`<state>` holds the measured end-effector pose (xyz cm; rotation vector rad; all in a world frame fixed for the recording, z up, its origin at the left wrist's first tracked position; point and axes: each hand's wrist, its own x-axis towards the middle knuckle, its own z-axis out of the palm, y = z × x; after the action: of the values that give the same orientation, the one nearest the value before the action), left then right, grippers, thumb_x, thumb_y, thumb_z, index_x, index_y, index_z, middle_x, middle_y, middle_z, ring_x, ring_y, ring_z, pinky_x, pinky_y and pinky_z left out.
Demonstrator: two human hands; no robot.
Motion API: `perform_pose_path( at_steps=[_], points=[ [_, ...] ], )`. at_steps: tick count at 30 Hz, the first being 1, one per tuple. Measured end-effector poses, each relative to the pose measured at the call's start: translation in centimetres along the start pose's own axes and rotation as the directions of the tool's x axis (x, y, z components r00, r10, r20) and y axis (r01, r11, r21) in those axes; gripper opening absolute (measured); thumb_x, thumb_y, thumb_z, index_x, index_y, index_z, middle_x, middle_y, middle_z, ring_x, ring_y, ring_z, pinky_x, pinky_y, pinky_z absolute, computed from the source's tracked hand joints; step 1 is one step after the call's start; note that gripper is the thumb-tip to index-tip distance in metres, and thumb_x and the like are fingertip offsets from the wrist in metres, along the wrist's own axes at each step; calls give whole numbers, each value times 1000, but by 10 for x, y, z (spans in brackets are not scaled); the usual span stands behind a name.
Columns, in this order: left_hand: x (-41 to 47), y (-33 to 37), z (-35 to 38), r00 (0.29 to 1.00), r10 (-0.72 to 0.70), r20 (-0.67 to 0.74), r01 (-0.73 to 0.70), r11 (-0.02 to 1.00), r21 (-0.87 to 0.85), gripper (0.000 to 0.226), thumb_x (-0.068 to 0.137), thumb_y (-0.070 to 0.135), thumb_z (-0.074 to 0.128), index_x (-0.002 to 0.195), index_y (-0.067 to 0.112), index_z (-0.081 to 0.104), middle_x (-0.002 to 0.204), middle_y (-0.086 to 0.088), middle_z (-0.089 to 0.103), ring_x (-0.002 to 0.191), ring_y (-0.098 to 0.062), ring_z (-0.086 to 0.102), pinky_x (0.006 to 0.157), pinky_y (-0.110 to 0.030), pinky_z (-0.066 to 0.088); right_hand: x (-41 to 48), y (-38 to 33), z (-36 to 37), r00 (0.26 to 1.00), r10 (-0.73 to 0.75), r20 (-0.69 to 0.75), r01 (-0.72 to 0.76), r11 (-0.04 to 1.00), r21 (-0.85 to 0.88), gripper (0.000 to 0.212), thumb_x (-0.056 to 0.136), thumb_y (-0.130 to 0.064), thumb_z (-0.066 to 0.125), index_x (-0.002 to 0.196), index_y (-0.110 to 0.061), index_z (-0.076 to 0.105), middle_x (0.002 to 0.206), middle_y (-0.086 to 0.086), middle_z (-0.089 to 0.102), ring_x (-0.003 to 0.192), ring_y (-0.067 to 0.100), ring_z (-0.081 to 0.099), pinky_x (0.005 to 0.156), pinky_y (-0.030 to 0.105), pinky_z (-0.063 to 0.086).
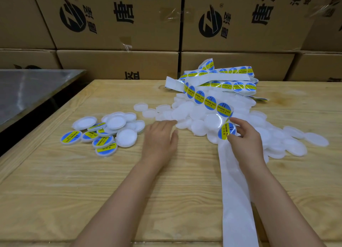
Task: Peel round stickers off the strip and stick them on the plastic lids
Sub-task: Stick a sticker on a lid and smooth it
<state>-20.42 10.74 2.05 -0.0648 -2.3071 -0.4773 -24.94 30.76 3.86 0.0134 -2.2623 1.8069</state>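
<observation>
Right hand [245, 137]: fingers [239, 122] and thumb pinch a round "soldering paste" sticker [227, 131] by its right edge. It is face up and looks lifted off the backing. An edge pinch makes sense, as it leaves most of the adhesive side free for placing. The hand sits over the near edge of the bare-lid pile, on top of the strip.

Left hand [160, 137]: palm down, fingers [166, 123] straight, gripping nothing. The tips are at a bare lid on the pile's left edge; I can't tell if they touch. My read is it's fetching the next lid to bring under the sticker.

Strip [211, 102]: the loaded part runs from a tangle at far right, over the lids, to the right hand. Spent white backing [237, 200] trails to the near edge beside the right forearm, so waste runs off clear of the work.

Bare lids [199, 127] are heaped mid-right, near both hands. Labelled lids [98, 140] sit in a separate heap at left, well apart, probably so done and undone don't mix. Some there show no label.

It's all on a wooden table [64, 191], with cardboard boxes [118, 24] stacked behind and a metal surface [27, 91] at far left.

The done heap is much smaller than the bare pile, so most of the job looks left.
</observation>
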Motion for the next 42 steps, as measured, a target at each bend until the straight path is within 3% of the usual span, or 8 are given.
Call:
perform_pose_path(
  at_steps=[6,9,12,14,21,32,39,42],
  points=[
    [-7,35,12,984,-67,164,122,928,-353,34,94,19,56,126,11,56,120,-2,62,110,-19,55,97,-29,37,-9,-8,3,978,-52,203,56,998,-12,74,79,10,41,129,-44,48,114,-8,58,90,-2,54,62,8,40],
    [-8,41,14,974,-67,218,153,900,-409,38,94,24,56,131,14,52,125,-2,58,116,-16,51,100,-27,35,-13,-11,5,962,-71,263,76,997,-8,74,77,14,38,130,-36,52,116,-7,56,61,-7,47,54,3,36],
    [-9,46,16,963,-82,257,194,871,-451,41,93,26,57,131,14,51,128,-1,57,119,-13,49,99,-22,34,-13,-10,7,963,-23,269,31,999,-28,67,76,11,41,126,-33,56,76,1,59,40,4,30,41,12,28],
    [-9,47,17,958,-94,272,218,854,-472,42,92,26,59,131,13,51,130,0,56,119,-13,49,100,-23,36,-14,-10,9,959,-15,282,35,997,-65,62,77,9,44,120,-32,60,63,2,51,45,5,33,47,17,33],
    [-7,44,16,953,-197,231,292,803,-519,32,83,17,69,115,17,64,113,6,65,108,-8,56,91,-28,46,-21,-17,12,948,7,318,-27,998,60,41,84,1,47,94,-30,71,87,-14,72,76,-4,63,68,13,45],
    [-8,41,13,963,-172,207,255,830,-496,14,84,24,68,97,23,61,92,9,69,93,-7,61,74,-24,45,-25,-19,16,970,-23,241,18,1000,24,37,91,-25,55,63,-42,72,75,4,71,69,13,56,76,43,52],
    [-4,48,10,959,-231,164,279,668,-690,15,80,8,70,78,22,66,103,9,65,104,2,56,88,-15,40,-22,-15,14,992,4,124,-10,999,46,26,88,-23,58,67,-27,72,89,20,66,65,16,49,68,39,46],
    [0,46,7,917,-325,232,373,492,-786,20,80,4,70,74,23,67,88,4,66,87,-6,61,79,-25,46,-19,-10,12,997,42,63,-45,998,49,17,87,-21,60,76,-24,72,67,-4,69,59,3,55,63,34,46]
  ],
)
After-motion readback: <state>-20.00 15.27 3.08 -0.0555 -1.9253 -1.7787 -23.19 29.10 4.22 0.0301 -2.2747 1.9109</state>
